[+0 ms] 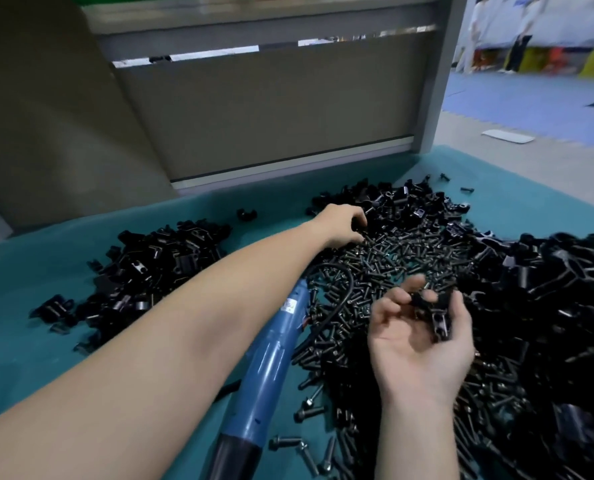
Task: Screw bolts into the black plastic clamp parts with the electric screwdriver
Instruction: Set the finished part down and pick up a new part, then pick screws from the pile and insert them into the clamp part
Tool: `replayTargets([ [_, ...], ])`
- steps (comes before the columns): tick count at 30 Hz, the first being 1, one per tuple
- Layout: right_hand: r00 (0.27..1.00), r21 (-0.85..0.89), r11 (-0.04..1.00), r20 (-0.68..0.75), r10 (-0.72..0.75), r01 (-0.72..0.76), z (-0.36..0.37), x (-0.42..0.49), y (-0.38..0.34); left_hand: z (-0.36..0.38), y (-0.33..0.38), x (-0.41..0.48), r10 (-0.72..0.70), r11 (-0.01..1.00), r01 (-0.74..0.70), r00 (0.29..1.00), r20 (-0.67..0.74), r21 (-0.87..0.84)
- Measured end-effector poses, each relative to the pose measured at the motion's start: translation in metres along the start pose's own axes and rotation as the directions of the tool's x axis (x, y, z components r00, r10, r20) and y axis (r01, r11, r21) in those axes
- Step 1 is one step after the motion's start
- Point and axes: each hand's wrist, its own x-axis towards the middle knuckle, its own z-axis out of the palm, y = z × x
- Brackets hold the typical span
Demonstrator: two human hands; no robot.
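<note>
**Bolt hunt under way, driver lying idle**

Left of the electric screwdriver (264,368), a pile of finished-looking clamp parts (157,258) sits on the green bench (28,278). The screwdriver lies flat, untouched. Its long axis runs from the near edge up and to the right, with its cable (340,299) looping into the bolt heap (385,258).

The left hand (342,225) reaches well beyond the screwdriver's far end. Its fingers are curled down into the far edge of the heap, and I cannot tell whether they have a bolt.

To the right of the screwdriver, the right hand (416,348) lies palm up with the fingers loosely curled. They cradle one black clamp part (437,313), and the thumb rests against it.

The right hand is the nearer to the screwdriver but it is occupied. So the left hand probably has to carry a bolt back towards the cradled part first.
</note>
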Motion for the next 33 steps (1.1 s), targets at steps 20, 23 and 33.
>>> replayTargets([
  [20,0.905,-0.864,0.489,0.296,0.306,0.118,0.056,-0.050,0.058,-0.083,-0.006,-0.272,-0.105,0.821,-0.116,0.932,-0.348,-0.559],
  [23,0.864,-0.943,0.291,0.277,0.420,0.161,0.064,-0.075,0.069,-0.089,-0.014,-0.320,-0.179,0.758,-0.035,0.949,-0.259,-0.651],
  [33,0.824,-0.971,0.238,0.150,0.547,0.019,0.029,-0.148,0.085,-0.061,-0.010,-0.416,-0.271,0.643,-0.091,0.902,-0.337,-0.761],
])
